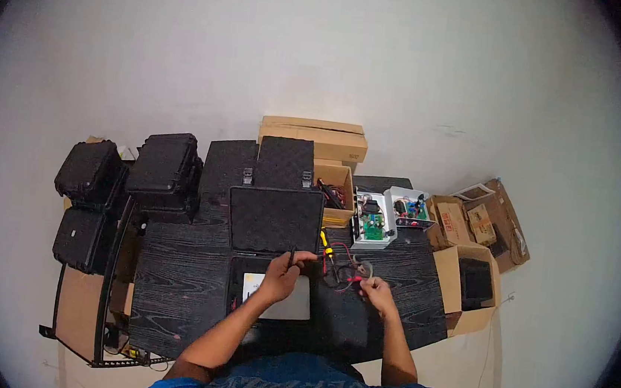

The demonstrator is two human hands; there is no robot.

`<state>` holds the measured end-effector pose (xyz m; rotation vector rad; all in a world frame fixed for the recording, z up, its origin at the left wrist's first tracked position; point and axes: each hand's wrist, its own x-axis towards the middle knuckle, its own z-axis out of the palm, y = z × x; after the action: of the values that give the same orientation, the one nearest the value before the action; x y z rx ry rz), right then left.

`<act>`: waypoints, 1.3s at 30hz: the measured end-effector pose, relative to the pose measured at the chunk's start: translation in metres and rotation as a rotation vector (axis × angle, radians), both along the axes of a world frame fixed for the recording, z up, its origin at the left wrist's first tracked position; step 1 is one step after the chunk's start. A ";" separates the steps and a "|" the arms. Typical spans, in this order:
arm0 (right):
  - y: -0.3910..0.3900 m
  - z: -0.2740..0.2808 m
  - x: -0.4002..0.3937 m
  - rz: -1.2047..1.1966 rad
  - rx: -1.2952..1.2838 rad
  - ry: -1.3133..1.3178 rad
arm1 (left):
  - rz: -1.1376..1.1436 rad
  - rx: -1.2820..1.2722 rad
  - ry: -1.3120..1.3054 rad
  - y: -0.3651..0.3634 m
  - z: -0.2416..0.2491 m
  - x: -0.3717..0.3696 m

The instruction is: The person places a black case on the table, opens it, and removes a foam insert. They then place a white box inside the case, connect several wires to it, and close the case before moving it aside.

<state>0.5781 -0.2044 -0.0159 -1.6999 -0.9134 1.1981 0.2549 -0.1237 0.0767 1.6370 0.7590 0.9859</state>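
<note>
My left hand [282, 276] is above the open black case [275, 222], its fingers closed around a thin dark object [291, 256] and its index finger pointing right. Red and black cables [339, 266] lie to the right of the case. My right hand [378, 293] pinches a red-ended cable piece [356, 279] at the right of these cables. A yellow-handled tool [327, 245] rests just above the cables. Inside the case's lower half are a grey panel [291, 298] and a white label, partly hidden by my left hand and forearm.
Two white housings with green circuit boards [374, 226] [409, 209] stand at the back right. Cardboard boxes [466, 290] are at the right edge. Stacked black cases [165, 169] fill the left side, and a long carton [313, 136] stands behind.
</note>
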 end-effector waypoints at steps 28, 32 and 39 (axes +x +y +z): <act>0.062 0.080 -0.128 0.685 0.390 0.111 | -0.829 -0.341 0.039 -0.007 0.003 -0.033; 0.047 0.100 -0.156 0.704 0.242 0.423 | -0.541 -0.449 -0.282 0.000 -0.003 -0.037; 0.038 0.152 -0.151 0.985 -0.121 -0.158 | -0.165 -0.354 -0.558 0.008 0.040 -0.035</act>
<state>0.4275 -0.1669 0.1359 -1.4486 -1.9299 1.7618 0.2196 -0.1161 0.1165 1.0289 0.3815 1.0522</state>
